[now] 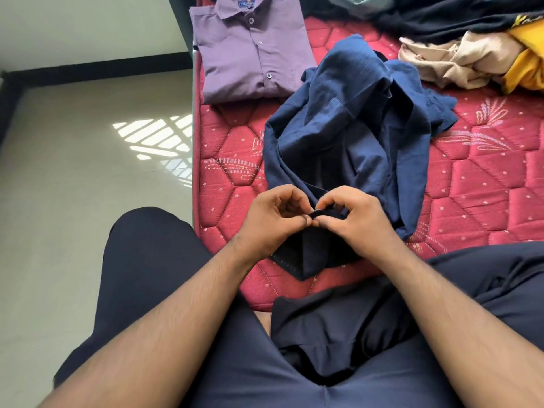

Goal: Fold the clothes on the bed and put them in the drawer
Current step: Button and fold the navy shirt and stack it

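Note:
A crumpled navy blue shirt [347,136] lies on the red quilted mattress [485,184] in front of me. Both hands meet at its near edge. My left hand [270,222] pinches the fabric at the placket with thumb and fingers. My right hand [356,222] pinches the same spot from the other side, around what looks like a button. A folded purple shirt [253,51] lies flat at the mattress's far left corner. No drawer is in view.
A heap of unfolded clothes sits at the far right: a beige garment [453,60], a yellow one [527,63] and dark ones [459,16]. The tiled floor [88,172] lies left of the bed edge. My dark-trousered legs fill the foreground.

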Demonstrator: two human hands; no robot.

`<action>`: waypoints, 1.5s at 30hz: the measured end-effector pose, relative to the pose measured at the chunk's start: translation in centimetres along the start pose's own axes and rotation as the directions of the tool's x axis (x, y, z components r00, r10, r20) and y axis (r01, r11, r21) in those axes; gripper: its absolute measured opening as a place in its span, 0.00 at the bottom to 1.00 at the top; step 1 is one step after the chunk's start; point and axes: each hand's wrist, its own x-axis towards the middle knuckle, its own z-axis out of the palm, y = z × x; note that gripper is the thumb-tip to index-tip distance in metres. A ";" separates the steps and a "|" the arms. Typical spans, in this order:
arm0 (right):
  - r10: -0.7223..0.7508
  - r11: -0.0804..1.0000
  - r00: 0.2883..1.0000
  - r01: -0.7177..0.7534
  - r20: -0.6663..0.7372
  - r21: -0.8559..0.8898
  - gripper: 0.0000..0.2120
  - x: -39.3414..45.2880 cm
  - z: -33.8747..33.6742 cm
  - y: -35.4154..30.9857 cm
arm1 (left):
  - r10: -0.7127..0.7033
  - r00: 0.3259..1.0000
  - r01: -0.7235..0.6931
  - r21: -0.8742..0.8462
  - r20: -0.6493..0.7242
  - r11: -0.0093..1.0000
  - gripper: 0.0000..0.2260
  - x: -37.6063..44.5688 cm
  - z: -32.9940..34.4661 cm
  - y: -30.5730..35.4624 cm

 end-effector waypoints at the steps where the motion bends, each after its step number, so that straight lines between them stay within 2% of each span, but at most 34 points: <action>1: 0.026 1.000 1.000 -0.026 0.014 0.008 0.11 0.0 0.1 0.0 | -0.001 1.000 0.001 0.002 -0.004 1.000 0.09 0.0 -0.1 -0.1; 7: -0.079 0.993 0.997 0.081 0.027 -0.090 0.07 -0.4 0.5 0.2 | 0.003 1.000 -0.003 0.006 0.000 1.000 0.19 -0.3 -0.2 -0.1; 10: -0.100 0.984 0.995 0.099 0.004 -0.147 0.06 -0.8 0.6 0.1 | 0.020 0.999 -0.020 0.013 -0.026 1.000 0.17 -0.5 -0.1 -0.1; 14: -0.158 0.986 0.987 0.157 -0.011 -0.048 0.03 -0.8 0.5 0.0 | 0.020 0.999 -0.019 0.003 -0.046 1.000 0.15 -0.5 0.2 -0.2; 19: -0.189 0.978 0.980 0.193 -0.055 0.076 0.08 -0.7 0.3 -0.2 | -0.055 0.996 0.054 -0.019 -0.068 0.998 0.14 -0.3 0.1 -1.0; 25: -0.166 0.971 0.985 0.173 -0.056 0.168 0.09 -0.8 0.2 0.0 | -0.050 0.998 0.055 0.131 -0.042 0.990 0.09 -0.5 -0.1 -1.2; 30: -0.288 0.957 0.958 0.288 -0.008 0.042 0.10 -0.9 0.4 0.0 | -0.148 0.986 0.120 0.287 0.080 0.950 0.03 -0.2 -0.8 -1.2; 33: -0.243 0.970 0.968 0.243 0.062 0.018 0.10 -1.0 0.4 -0.1 | -0.170 0.978 0.115 0.375 0.118 0.920 0.07 -0.3 -0.9 -1.0; 37: -0.188 0.981 0.981 0.190 0.049 -0.029 0.08 -0.7 0.3 0.2 | -0.170 0.984 0.146 0.341 0.044 0.929 0.04 -0.5 -0.8 -1.0; 42: -0.209 0.975 0.978 0.209 0.010 -0.081 0.03 -0.9 0.6 0.4 | -0.221 0.975 0.218 0.094 0.028 0.971 0.03 -0.8 -1.2 -0.5; 45: -0.247 0.960 0.969 0.246 0.005 -0.134 0.04 -1.0 0.7 0.0 | -0.270 0.962 0.269 0.007 0.036 0.963 0.05 -0.9 -1.4 0.4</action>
